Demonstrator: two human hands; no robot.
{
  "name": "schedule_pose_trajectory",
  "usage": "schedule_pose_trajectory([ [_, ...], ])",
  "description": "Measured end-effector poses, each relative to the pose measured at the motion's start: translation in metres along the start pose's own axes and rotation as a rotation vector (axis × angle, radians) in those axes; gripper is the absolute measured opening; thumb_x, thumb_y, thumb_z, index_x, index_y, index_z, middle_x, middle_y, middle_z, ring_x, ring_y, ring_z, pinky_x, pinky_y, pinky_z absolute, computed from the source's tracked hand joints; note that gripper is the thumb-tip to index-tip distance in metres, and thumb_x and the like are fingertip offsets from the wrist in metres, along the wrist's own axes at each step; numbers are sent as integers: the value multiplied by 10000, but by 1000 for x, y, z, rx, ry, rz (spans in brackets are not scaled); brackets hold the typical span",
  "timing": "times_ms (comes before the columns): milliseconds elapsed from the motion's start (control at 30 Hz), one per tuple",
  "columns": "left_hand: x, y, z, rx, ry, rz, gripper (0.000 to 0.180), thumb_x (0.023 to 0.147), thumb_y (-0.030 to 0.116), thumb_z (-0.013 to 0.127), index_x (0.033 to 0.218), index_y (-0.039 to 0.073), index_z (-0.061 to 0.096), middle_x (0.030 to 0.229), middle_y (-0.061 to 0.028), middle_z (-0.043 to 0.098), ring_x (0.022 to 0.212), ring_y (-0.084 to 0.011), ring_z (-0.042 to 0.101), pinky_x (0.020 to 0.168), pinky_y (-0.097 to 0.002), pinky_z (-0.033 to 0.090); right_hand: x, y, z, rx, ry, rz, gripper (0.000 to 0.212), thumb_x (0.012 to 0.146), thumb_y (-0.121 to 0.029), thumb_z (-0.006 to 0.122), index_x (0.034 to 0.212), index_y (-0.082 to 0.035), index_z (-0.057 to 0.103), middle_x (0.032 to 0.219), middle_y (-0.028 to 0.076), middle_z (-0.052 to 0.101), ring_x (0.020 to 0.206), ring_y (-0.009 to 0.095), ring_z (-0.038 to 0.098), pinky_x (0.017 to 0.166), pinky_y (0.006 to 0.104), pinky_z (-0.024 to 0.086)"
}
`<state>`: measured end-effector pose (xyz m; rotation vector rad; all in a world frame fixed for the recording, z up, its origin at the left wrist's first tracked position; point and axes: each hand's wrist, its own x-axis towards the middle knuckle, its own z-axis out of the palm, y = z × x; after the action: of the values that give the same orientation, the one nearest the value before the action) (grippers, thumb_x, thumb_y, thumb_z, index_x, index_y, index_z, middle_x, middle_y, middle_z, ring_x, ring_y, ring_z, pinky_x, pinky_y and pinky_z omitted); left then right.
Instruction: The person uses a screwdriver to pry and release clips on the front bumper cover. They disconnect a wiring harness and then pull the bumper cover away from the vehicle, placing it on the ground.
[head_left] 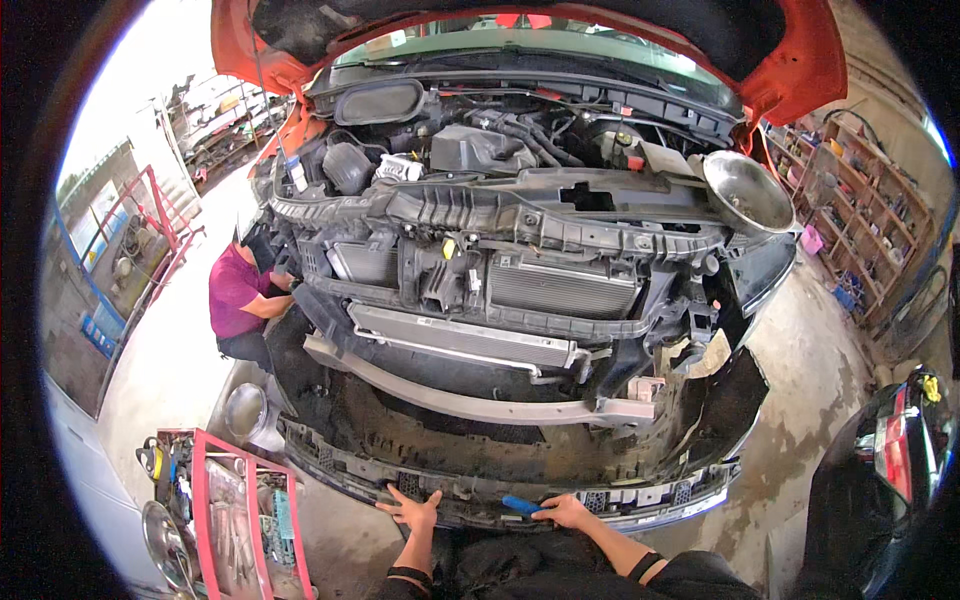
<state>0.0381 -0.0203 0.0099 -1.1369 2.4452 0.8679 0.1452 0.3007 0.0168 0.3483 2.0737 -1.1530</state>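
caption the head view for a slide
Left hand spread at a bumper cover, right hand holding a blue tool, before an open-hooded orange car.

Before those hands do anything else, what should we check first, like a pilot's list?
1. Right hand holding the blue tool: ok.
2. Left hand apart from that tool: ok, fingers spread at the bumper cover.
3. What kind of tool it is: cannot tell, too small here.
4. Co-worker away from the tool: ok, crouched off to the left.
5. Metal bowl off the car: not ok, it sits at the front corner.
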Motion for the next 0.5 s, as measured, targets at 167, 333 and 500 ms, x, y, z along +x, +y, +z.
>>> schedule_pose_trajectory([
  [167,-6,10,-6,-45,-29,-68,1299,601,432,869,1495,319,-66,1487,-155,-319,1378,-516,77,909,-582,500,-23,-23,-2,-233,112,-80,707,769,-644,630,1199,-82,626,1121,178,643,1014,325,623,871,424,497],
  [333,-11,13,-9,-78,-23,-57,1252,657,379,853,1494,323,-76,1490,-154,-315,1377,-521,72,945,-587,470,-100,-73,-75,-82,99,-273,498,827,-505,645,1103,-90,661,948,115,672,882,252,637,783,386,502],
  [500,-7,9,-3,-57,22,-19,1295,622,388,873,1493,332,-85,1494,-179,-297,1378,-514,99,941,-582,462,-171,-120,-251,651,847,-579,188,822,-202,537,886,-42,610,653,5,520,552,119,480,510,285,402],
])
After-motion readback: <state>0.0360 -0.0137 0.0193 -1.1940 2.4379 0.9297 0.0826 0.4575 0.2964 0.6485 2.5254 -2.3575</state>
